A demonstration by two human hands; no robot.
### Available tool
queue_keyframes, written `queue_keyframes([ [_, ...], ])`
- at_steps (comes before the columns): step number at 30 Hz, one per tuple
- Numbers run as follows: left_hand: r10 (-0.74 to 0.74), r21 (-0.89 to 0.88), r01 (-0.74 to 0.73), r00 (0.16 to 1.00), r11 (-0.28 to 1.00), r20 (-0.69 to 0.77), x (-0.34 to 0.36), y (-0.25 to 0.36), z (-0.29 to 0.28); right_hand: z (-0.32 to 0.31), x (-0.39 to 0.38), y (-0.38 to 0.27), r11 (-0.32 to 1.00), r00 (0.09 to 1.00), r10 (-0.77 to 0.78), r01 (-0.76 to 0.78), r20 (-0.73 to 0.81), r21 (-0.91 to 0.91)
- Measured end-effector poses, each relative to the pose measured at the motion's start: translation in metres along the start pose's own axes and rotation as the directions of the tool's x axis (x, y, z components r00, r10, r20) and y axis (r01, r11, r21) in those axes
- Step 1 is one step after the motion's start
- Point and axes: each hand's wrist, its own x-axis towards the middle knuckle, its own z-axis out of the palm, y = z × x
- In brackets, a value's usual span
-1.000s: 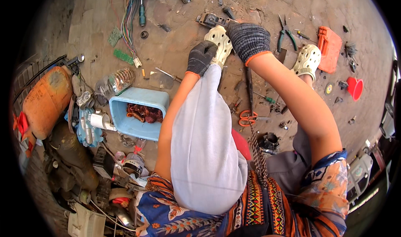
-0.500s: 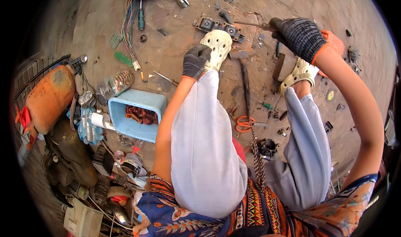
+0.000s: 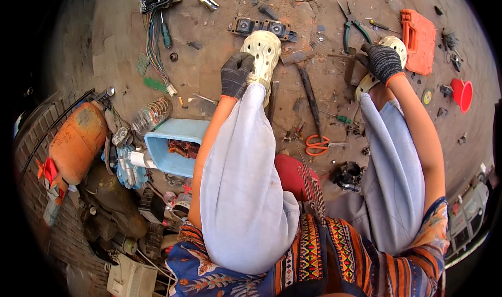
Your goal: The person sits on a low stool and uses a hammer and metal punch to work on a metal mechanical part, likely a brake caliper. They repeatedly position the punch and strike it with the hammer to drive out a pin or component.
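My left hand [image 3: 237,75], in a dark glove with an orange cuff, is closed beside my left cream clog [image 3: 261,51]; whatever its fingers hold, if anything, is hidden. Just beyond that clog's toe lies a black housing [image 3: 262,28] with two round parts. My right hand [image 3: 383,62], gloved alike, is closed next to my right clog [image 3: 395,46]. From its fist a thin screwdriver shaft [image 3: 340,55] points left. Below the fist stands a brown block [image 3: 355,73]. Between my feet rests a hammer [image 3: 307,82].
Beyond my right hand lie pliers [image 3: 347,32], another screwdriver [image 3: 386,26] and an orange case [image 3: 418,43]. Orange-handled scissors [image 3: 317,146] lie between my legs. At left stand a blue basin [image 3: 170,153] and a plastic bottle [image 3: 152,114]. A red funnel [image 3: 462,95] sits far right.
My right hand has drawn back from beyond the left clog to beside the right clog, taking the screwdriver with it. The left hand stays by the left clog. The view has shifted.
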Motion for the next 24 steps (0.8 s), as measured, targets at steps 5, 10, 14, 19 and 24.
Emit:
queue_keyframes([
  [5, -0.04, -0.076, 0.038, 0.999, 0.996, -0.025, 0.004, -0.007, 0.005, 0.019, 0.009, 0.02, 0.99, 0.993, 0.115, -0.114, -0.012, 0.079],
  [10, -0.055, -0.117, 0.051, 0.998, 0.992, -0.029, 0.003, -0.007, 0.005, 0.014, 0.01, 0.017, 0.984, 0.988, 0.152, -0.151, -0.004, 0.093],
  [14, 0.15, 0.056, -0.141, 0.96, 0.988, -0.238, 0.015, 0.003, 0.006, 0.019, 0.013, 0.023, 0.978, 0.984, 0.175, -0.177, 0.027, 0.109],
  [19, 0.482, 0.703, -0.42, 0.867, 0.574, 0.125, 0.081, 0.028, -0.033, 0.021, 0.015, 0.022, 0.983, 0.988, 0.153, -0.149, -0.023, 0.11],
  [24, 0.275, 0.733, -0.669, 0.732, 0.123, 0.623, 0.122, 0.024, -0.018, 0.023, 0.004, 0.016, 0.976, 0.972, 0.152, -0.12, -0.177, 0.179],
])
